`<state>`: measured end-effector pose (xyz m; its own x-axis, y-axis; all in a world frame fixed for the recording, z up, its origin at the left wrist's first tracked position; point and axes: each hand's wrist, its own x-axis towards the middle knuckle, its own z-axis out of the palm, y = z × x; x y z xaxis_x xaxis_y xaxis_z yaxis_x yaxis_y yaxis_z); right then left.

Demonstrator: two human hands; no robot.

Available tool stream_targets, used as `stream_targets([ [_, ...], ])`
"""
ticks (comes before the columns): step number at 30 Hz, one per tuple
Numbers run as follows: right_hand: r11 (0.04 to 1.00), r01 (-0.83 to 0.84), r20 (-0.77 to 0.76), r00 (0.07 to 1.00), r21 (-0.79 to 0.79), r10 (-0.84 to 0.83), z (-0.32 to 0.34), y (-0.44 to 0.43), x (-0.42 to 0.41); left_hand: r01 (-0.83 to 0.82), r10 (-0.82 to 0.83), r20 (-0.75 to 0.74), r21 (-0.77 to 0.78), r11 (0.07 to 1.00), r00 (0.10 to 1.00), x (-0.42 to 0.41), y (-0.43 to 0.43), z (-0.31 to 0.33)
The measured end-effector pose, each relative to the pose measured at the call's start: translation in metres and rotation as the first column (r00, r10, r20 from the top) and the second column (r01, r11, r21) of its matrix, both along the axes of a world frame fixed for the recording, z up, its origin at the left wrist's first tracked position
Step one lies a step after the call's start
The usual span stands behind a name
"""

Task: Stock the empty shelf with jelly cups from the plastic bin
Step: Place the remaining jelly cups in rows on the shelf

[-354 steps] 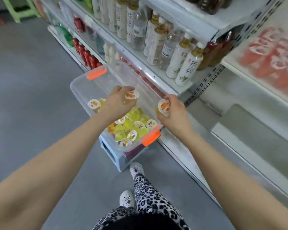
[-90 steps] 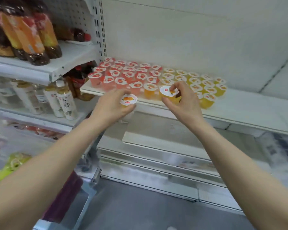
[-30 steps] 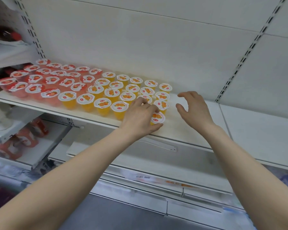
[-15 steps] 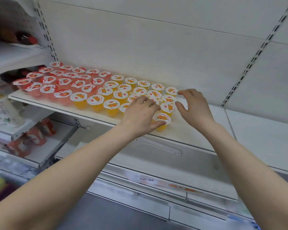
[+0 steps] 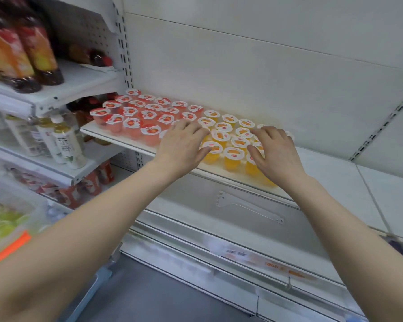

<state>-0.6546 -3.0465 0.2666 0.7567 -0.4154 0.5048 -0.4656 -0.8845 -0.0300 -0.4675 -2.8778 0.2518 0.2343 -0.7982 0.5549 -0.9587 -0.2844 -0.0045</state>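
Centrally, two bare forearms were extended from the bottom corners of the frame toward a white shelf (image 5: 219, 169) at mid-height. The left hand (image 5: 184, 145) was held palm down, its fingers nearly straight and slightly spread, laid over the lids where the red jelly cups (image 5: 148, 114) met the orange jelly cups (image 5: 223, 127). Nothing was gripped by it. The right hand (image 5: 275, 152) was likewise turned palm down at the right end of the orange group, with its fingers loosely spread and its thumb angled inward toward the left hand. No cup was held by it either. Whether the fingertips were pressed on the lids or only held just above them could not be told.

The cups were set in slanting rows on the left part of the shelf. About eighteen red ones could be counted to the left, and roughly a dozen orange ones to the right. Several more were hidden beneath the two hands, so an exact total could not be given.

One clear plastic bin (image 5: 12, 226) was seen at the lower left edge, with green and yellow cups inside and one orange latch (image 5: 9, 248) on its near end. Two dark bottles with orange labels (image 5: 21, 43) were stood on a shelf at the upper left, and pale tea bottles (image 5: 65, 142) were lined up below them.
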Motion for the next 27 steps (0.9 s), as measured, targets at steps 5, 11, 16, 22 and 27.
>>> stream_targets([
  [5,0.995,-0.096,-0.010,0.995,-0.031,0.096,-0.008,0.060,0.054,-0.079,0.079,0.021,-0.030,0.996,0.997,0.054,0.068,-0.011],
  [11,0.965,-0.253,-0.004,0.967,-0.074,0.253,-0.030,0.141,0.130,-0.195,0.195,-0.001,0.004,0.981,0.981,0.112,0.167,-0.027],
  [16,0.915,-0.400,-0.004,0.916,-0.046,0.400,-0.061,0.211,0.193,-0.313,0.313,-0.033,0.010,0.950,0.949,0.154,0.258,-0.050],
  [22,0.813,-0.580,-0.057,0.811,0.053,0.582,-0.112,0.284,0.260,-0.522,0.533,-0.181,0.110,0.846,0.826,0.197,0.363,-0.096],
  [27,0.693,-0.710,-0.105,0.685,0.127,0.721,-0.154,0.327,0.318,-0.666,0.692,-0.280,0.196,0.720,0.666,0.218,0.432,-0.144],
])
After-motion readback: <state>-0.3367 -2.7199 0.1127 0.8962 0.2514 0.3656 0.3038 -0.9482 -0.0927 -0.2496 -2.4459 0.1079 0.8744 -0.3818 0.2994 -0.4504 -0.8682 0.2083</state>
